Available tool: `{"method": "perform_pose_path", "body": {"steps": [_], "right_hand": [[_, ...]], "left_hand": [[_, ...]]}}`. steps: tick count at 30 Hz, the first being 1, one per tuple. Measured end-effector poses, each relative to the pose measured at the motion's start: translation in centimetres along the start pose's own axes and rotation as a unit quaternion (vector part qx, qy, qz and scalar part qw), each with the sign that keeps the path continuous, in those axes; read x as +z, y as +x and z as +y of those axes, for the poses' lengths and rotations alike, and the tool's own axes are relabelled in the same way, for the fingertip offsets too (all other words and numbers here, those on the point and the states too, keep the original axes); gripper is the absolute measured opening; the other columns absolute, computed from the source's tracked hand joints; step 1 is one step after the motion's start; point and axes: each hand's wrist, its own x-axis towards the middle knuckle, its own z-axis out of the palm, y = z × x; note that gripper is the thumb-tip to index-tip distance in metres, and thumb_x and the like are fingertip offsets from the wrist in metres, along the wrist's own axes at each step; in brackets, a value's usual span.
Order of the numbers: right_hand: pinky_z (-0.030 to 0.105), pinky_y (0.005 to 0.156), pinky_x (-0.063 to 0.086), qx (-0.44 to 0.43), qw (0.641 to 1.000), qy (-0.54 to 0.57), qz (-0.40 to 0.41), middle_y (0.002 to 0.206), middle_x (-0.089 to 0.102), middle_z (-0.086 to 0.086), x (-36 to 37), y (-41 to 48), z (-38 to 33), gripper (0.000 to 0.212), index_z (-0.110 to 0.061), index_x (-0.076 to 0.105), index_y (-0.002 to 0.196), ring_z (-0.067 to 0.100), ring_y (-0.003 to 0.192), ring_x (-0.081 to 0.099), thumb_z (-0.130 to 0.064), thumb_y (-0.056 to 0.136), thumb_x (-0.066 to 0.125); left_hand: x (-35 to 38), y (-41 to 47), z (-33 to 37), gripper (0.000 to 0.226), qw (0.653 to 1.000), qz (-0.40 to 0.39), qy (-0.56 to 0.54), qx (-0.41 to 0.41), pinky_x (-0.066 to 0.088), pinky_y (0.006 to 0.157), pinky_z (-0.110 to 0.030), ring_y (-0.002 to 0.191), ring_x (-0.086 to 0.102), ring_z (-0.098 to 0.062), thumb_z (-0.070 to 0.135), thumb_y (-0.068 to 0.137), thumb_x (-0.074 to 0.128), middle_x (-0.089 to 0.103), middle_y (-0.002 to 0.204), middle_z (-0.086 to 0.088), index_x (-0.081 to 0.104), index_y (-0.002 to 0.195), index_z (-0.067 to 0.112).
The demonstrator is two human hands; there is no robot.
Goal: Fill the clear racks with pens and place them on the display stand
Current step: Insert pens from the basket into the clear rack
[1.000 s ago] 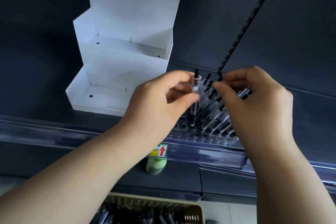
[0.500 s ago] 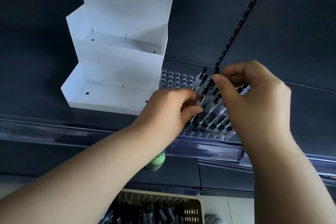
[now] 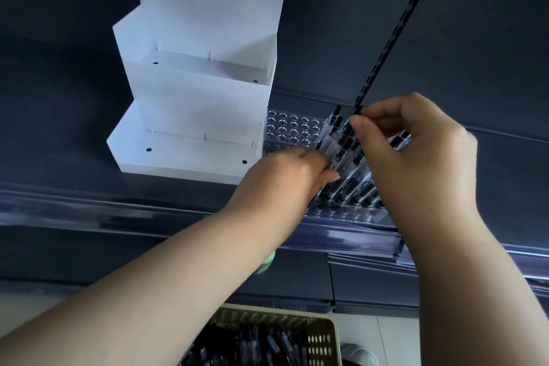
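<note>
The clear rack (image 3: 292, 131) is lying on the dark shelf (image 3: 59, 128), just beside the right edge of the white tiered display stand (image 3: 202, 116), with open holes showing at its left. The pens (image 3: 341, 145) are standing in its right part, their long axes leaning, black clicker ends pointing up and toward the back, tips down in the holes. The left hand (image 3: 285, 178) is curling its fingers round the lower barrels of the leftmost pens, its fingertips hiding behind the hand. The right hand (image 3: 416, 157) is pinching the pen tops between thumb and forefinger and covering the rack's right end. Below, a basket (image 3: 322, 336) of more pens is showing, blurred and cut off by the frame.
</note>
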Motion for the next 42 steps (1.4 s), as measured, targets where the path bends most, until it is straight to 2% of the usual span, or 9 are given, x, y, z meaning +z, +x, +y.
{"method": "perform_pose_path", "body": {"steps": [5,10,15,23,27,30,34,38,42], "right_hand": [[0.046,0.078,0.048,-0.002,1.0,-0.002,0.01,0.066,0.05,-0.03,-0.3,0.1,-0.2,0.008,-0.03,0.059,0.081,0.01,0.072,0.057,-0.028,0.083,0.066],[0.046,0.079,0.049,-0.028,0.999,-0.003,0.018,0.069,0.049,-0.029,-0.9,0.0,-0.5,0.004,-0.027,0.061,0.084,0.013,0.077,0.058,-0.027,0.083,0.065],[0.041,0.073,0.047,-0.101,0.994,-0.042,0.022,0.071,0.051,-0.02,-1.3,-1.9,-0.9,0.008,-0.015,0.065,0.085,0.019,0.074,0.057,-0.023,0.082,0.064],[0.04,0.068,0.051,-0.133,0.978,-0.088,-0.135,0.075,0.067,0.006,-1.0,-9.9,0.1,0.017,-0.007,0.069,0.091,0.029,0.071,0.061,-0.011,0.075,0.075],[0.035,0.076,0.049,-0.032,0.962,-0.099,-0.253,0.084,0.067,0.002,-0.3,-15.2,1.1,0.018,-0.017,0.067,0.1,0.024,0.083,0.06,-0.021,0.082,0.067],[0.033,0.082,0.049,0.082,0.922,-0.133,-0.354,0.097,0.066,0.002,0.9,-19.4,2.2,0.022,-0.021,0.061,0.109,0.022,0.094,0.059,-0.027,0.088,0.056],[0.028,0.084,0.048,0.229,0.863,-0.168,-0.418,0.111,0.064,0.007,2.3,-24.5,3.1,0.026,-0.018,0.06,0.113,0.026,0.102,0.059,-0.017,0.09,0.048],[0.024,0.087,0.046,0.274,0.832,-0.183,-0.446,0.116,0.063,0.005,2.9,-27.6,3.3,0.034,-0.016,0.059,0.118,0.022,0.107,0.059,-0.005,0.089,0.046],[0.024,0.083,0.045,0.29,0.825,-0.168,-0.455,0.115,0.062,0.01,2.6,-27.5,3.4,0.027,-0.011,0.061,0.113,0.026,0.107,0.058,-0.013,0.091,0.045]], "left_hand": [[0.1,0.0,-0.4,0.03,1.0,0.023,0.004,-0.004,0.048,0.062,-0.035,0.07,0.058,-0.028,0.033,0.09,0.058,0.062,0.078,-0.009,0.065,0.084,0.005],[-0.6,-0.7,-1.3,0.031,0.999,0.022,0.044,-0.009,0.049,0.064,-0.036,0.079,0.057,-0.025,0.04,0.089,0.056,0.063,0.087,-0.005,0.066,0.095,0.011],[-2.3,-2.6,-1.0,0.021,0.991,0.025,0.127,0.033,0.054,0.062,-0.04,0.08,0.063,-0.033,0.022,0.083,0.069,0.069,0.086,-0.011,0.069,0.097,0.006],[-3.7,-9.2,0.0,0.038,0.979,-0.073,0.19,0.004,0.043,0.088,-0.036,0.111,0.052,-0.023,0.032,0.09,0.056,0.06,0.118,0.0,0.057,0.124,0.017],[-2.9,-14.0,-0.4,0.037,0.963,-0.163,0.205,-0.069,0.041,0.096,-0.034,0.118,0.046,-0.019,0.034,0.094,0.045,0.052,0.128,0.004,0.048,0.13,0.022],[-1.6,-17.6,-0.5,0.033,0.945,-0.224,0.198,-0.135,0.044,0.091,-0.036,0.119,0.045,-0.019,0.03,0.096,0.042,0.052,0.127,0.004,0.048,0.128,0.022],[0.4,-22.4,-1.1,0.035,0.914,-0.276,0.155,-0.252,0.042,0.096,-0.033,0.124,0.043,-0.017,0.022,0.097,0.04,0.047,0.134,0.006,0.047,0.131,0.025],[1.8,-26.1,-1.9,0.04,0.885,-0.313,0.132,-0.32,0.038,0.103,-0.032,0.125,0.046,-0.021,0.009,0.093,0.041,0.045,0.14,0.0,0.05,0.13,0.022],[1.4,-26.4,-2.6,0.047,0.879,-0.303,0.151,-0.335,0.035,0.103,-0.028,0.124,0.045,-0.022,-0.002,0.089,0.039,0.045,0.136,-0.002,0.05,0.128,0.02]]}}
